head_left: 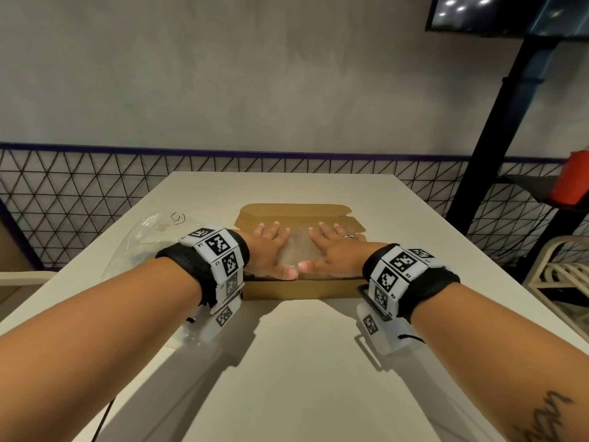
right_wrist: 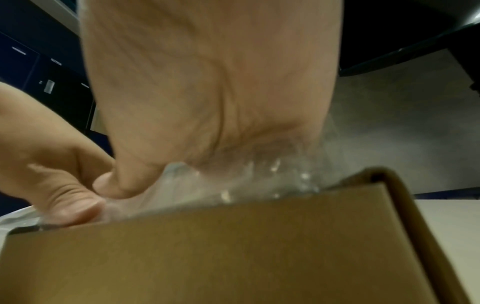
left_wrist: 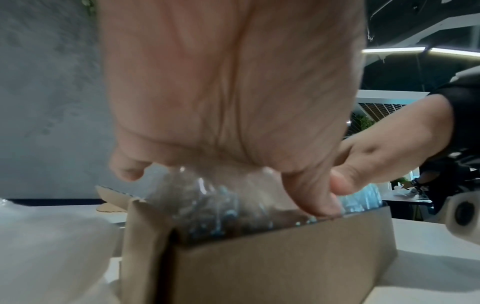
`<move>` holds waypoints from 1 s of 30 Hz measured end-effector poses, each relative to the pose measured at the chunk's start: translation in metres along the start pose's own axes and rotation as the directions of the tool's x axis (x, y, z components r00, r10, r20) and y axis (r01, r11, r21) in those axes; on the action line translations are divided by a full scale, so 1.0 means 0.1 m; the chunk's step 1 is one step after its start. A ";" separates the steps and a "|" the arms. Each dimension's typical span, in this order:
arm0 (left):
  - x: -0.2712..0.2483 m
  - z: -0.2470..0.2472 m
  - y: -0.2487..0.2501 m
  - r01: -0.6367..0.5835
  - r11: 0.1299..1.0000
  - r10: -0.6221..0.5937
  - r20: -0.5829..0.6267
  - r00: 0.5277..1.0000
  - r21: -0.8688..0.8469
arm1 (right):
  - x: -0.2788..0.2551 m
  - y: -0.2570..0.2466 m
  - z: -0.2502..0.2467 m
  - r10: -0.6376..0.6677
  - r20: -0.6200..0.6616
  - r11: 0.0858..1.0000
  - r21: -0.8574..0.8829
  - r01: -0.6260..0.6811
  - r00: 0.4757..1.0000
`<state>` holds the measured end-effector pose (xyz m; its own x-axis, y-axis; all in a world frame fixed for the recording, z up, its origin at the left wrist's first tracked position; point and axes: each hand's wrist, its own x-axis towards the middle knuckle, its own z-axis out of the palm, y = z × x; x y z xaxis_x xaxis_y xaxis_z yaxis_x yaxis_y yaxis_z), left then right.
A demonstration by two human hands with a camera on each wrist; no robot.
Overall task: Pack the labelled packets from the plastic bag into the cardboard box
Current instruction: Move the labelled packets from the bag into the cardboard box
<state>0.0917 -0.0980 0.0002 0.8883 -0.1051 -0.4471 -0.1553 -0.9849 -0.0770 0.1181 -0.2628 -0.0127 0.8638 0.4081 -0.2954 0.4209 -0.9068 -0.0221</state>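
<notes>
An open brown cardboard box (head_left: 296,290) sits mid-table with its lid (head_left: 294,209) folded back. Clear packets (head_left: 298,248) fill it. My left hand (head_left: 271,250) and right hand (head_left: 331,248) lie flat on the packets with fingers spread, thumbs nearly meeting near the box's front wall. In the left wrist view the left hand (left_wrist: 233,102) presses crinkled clear plastic (left_wrist: 207,205) above the box wall (left_wrist: 285,263). In the right wrist view the right hand (right_wrist: 207,92) presses plastic (right_wrist: 233,185) above the box wall (right_wrist: 207,246). The clear plastic bag (head_left: 149,237) lies left of the box.
The white table (head_left: 302,362) stretches toward me in front of the box. A black stand (head_left: 497,122) and a red object (head_left: 570,177) stand at the right, beside a pale chair (head_left: 561,282). A mesh-patterned wall runs behind the table.
</notes>
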 end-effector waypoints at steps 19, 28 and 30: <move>-0.02 0.08 -0.02 -0.042 0.987 0.021 -0.131 0.991 -0.156 | 0.03 0.01 0.01 0.009 -0.079 0.998 0.059 -0.004 0.997; -0.37 -0.12 -0.48 -0.079 0.919 -0.093 -0.408 0.908 -0.387 | -0.10 0.09 -0.03 0.004 -0.048 0.999 0.033 -0.003 0.999; -0.40 -0.11 -0.65 -0.044 0.895 -0.165 -0.422 0.891 -0.444 | -0.10 0.12 -0.03 0.015 -0.064 0.999 0.033 -0.012 0.998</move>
<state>0.0715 -0.0313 0.0329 0.9999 0.0107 -0.0099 0.0135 -0.9379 0.3466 0.1154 -0.2771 -0.0073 0.8859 0.4008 -0.2336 0.4007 -0.9148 -0.0499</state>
